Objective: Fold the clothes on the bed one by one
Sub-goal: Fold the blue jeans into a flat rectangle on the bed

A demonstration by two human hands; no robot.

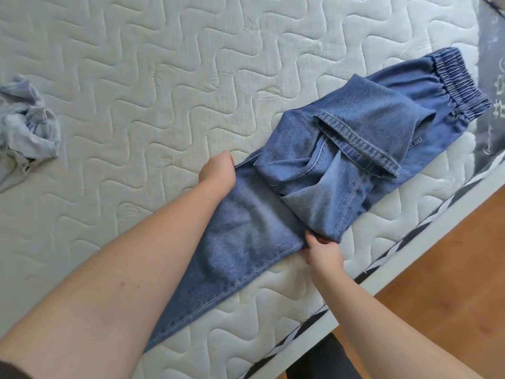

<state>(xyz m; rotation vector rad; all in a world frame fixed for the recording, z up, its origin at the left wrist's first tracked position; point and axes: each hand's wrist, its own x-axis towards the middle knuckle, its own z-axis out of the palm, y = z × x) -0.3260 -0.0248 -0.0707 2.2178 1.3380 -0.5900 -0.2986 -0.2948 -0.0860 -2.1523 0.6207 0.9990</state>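
The jeans lie along the mattress's near edge, waistband toward the far right corner, one leg flopped back unevenly. Left hand is closed on the far side seam, right hand pinches the near one. Pull unevenly and that loose leg probably bunches or slides off the edge. A crumpled pale garment waits at the left edge.

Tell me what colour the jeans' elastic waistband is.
Dark blue denim with paler gathered streaks, waistband, seen in the head view.
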